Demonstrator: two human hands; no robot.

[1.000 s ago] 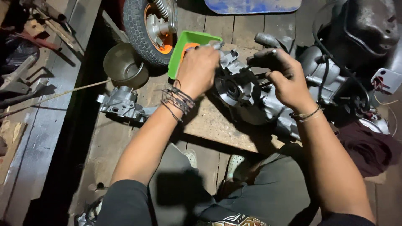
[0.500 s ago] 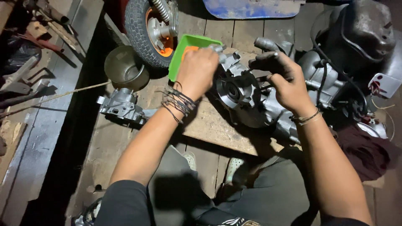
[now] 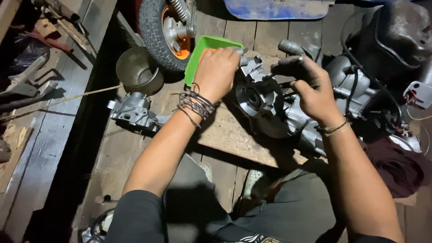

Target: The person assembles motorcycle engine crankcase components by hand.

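Observation:
A grey metal engine case (image 3: 265, 101) lies on a wooden board (image 3: 234, 135) on the plank floor in front of me. My left hand (image 3: 218, 72) rests on its upper left corner, fingers curled over the edge beside a green plastic tray (image 3: 200, 56); what it holds is hidden. My right hand (image 3: 310, 87) is closed around a thin dark tool or rod on top of the engine, fingers greasy. Cord bracelets wrap my left wrist, a thin band my right.
A small tyre with an orange hub (image 3: 168, 31) stands behind the tray. A metal bowl (image 3: 137, 69) and a loose grey engine cover (image 3: 132, 110) lie at left. Tools (image 3: 27, 85) lie at far left, a dark fuel tank (image 3: 396, 40) at right.
Both hands stay on the engine; the left hand has shifted slightly along the case's corner. The view has drifted a little.

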